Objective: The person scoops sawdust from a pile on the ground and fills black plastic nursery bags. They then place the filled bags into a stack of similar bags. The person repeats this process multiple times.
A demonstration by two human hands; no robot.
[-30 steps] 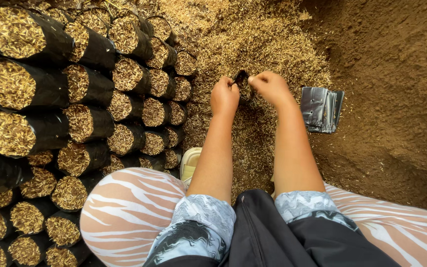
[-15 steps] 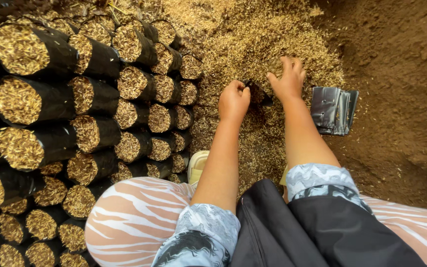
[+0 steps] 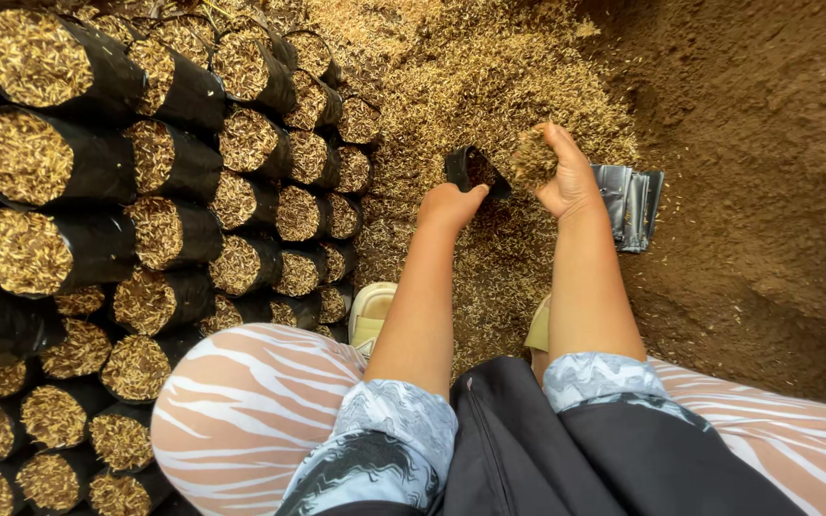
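Note:
My left hand [image 3: 449, 204] grips the rim of a small black plastic grow bag [image 3: 470, 170] and holds its mouth open over a heap of rice husk [image 3: 489, 86]. My right hand [image 3: 558, 172] is cupped just right of the bag's mouth, with a handful of husk [image 3: 532, 158] in its palm. The lower part of the bag is hidden behind my left hand.
Rows of filled black grow bags [image 3: 174, 172] topped with husk stand packed at the left. A flat stack of empty black bags [image 3: 631, 203] lies right of my right hand. Brown soil [image 3: 767, 143] slopes at the right. My knees and yellow-green sandals [image 3: 370, 311] are below.
My right hand scooped into the husk heap and has lifted a handful to the bag's mouth. My left hand has raised the bag and spread it open.

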